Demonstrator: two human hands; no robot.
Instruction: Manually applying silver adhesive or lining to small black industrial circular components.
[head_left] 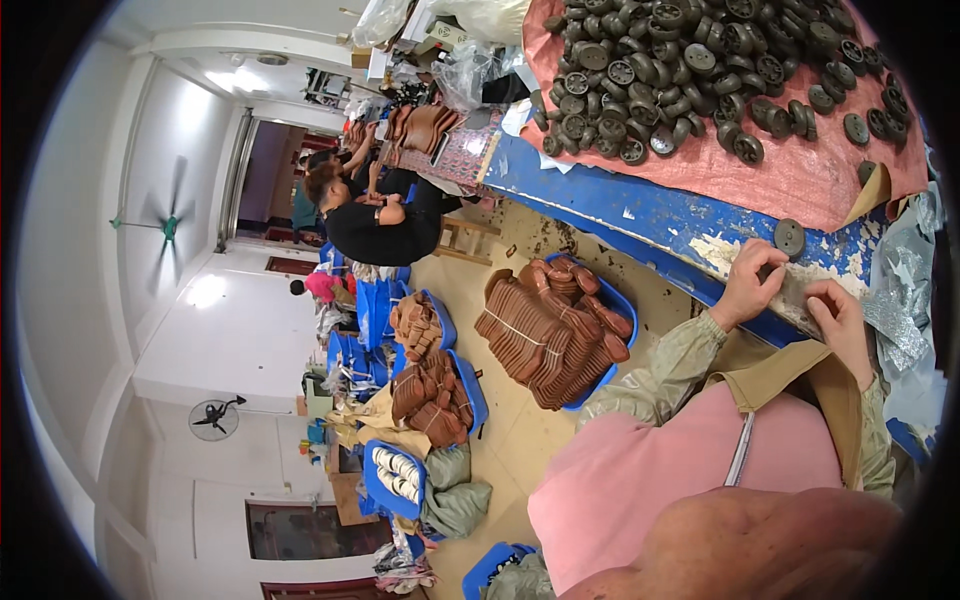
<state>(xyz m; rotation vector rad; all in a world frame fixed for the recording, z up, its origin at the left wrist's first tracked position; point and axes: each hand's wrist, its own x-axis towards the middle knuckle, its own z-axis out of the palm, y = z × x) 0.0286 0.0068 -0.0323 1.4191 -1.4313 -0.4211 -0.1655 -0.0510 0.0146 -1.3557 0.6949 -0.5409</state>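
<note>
A round dark olive wheel-like disc (pixel 789 237) lies near the edge of the worn blue table (pixel 640 215). My left hand (pixel 750 284) is just beside it, fingers curled in toward the thumb. I cannot tell whether they touch the disc. At the table's edge, to the right, is my right hand (pixel 841 328), its fingers bent and thumb close to them. What either hand holds, if anything, does not show. Beyond them a large heap of similar small wheels (pixel 660 85) covers a pink woven sheet (pixel 800 185).
Crinkled silvery plastic (pixel 900 280) lies right of my right hand. A blue crate (pixel 622 310) of bundled brown curved pieces (pixel 530 335) stands on the floor to the left. Farther off are more blue bins (pixel 470 390) and a seated person in black (pixel 370 230).
</note>
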